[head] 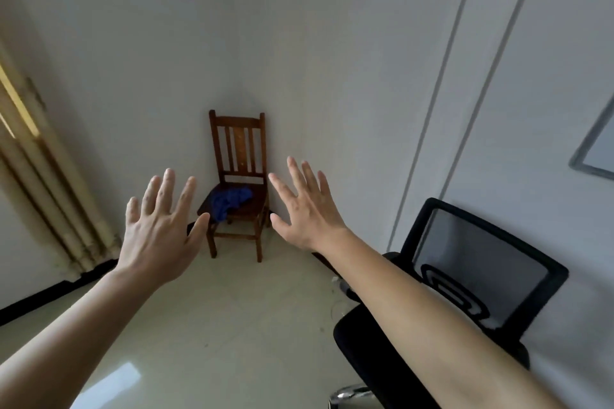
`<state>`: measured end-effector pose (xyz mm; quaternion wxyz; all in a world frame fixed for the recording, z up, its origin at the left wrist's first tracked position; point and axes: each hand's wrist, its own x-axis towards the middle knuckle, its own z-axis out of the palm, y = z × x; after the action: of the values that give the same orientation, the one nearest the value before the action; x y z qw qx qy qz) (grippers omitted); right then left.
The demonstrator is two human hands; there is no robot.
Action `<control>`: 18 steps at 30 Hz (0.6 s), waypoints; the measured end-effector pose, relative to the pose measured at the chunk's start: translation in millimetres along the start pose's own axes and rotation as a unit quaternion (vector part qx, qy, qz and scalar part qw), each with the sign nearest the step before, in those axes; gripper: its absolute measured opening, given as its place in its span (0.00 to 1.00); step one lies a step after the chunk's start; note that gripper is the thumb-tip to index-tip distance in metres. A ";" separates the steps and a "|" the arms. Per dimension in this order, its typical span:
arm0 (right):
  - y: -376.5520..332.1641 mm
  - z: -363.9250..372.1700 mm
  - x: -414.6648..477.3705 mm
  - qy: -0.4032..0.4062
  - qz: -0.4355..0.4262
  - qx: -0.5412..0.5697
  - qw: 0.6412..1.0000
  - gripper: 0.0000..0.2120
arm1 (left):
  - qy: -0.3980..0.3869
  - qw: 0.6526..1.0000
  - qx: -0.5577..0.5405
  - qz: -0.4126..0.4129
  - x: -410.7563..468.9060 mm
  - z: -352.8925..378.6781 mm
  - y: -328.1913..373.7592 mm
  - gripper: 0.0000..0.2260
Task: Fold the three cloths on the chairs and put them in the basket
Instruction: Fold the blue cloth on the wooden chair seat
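While the blue cloth point(231, 201) lies crumpled on the wooden chair point(237, 183), left hand point(159, 232) and right hand point(307, 209) are raised, fingers spread, empty, presumably reaching toward it.

Cream radiator pipes point(50, 196) stand left; a grey-framed board point(598, 149) hangs right.

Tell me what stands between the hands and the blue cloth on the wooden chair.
Nothing visible does. The blue cloth lies crumpled on the seat of the wooden chair in the corner, with bare floor between it and the open left hand and right hand. The black office chair stands off to the right.
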<state>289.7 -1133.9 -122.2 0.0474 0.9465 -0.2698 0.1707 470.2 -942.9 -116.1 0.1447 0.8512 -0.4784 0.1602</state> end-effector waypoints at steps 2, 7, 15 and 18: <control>-1.6 23.3 46.5 0.000 -0.002 0.001 1.000 0.36 | -0.002 1.000 0.005 0.000 38.0 22.2 -25.3 0.32; -7.4 81.4 187.6 -0.010 0.008 -0.003 1.000 0.36 | -0.016 1.000 0.008 0.003 157.7 72.6 -98.4 0.31; 18.1 152.6 357.7 -0.024 0.035 -0.005 0.999 0.36 | -0.048 0.998 0.021 0.031 348.3 148.0 -170.8 0.30; 39.6 185.1 394.5 -0.031 0.039 -0.019 0.999 0.36 | -0.075 0.995 0.035 0.057 388.3 187.0 -179.6 0.30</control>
<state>638.0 -1396.3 -158.1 0.0500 0.9391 -0.3110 0.1376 840.5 -1226.0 -142.7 0.0692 0.8368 -0.5297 0.1200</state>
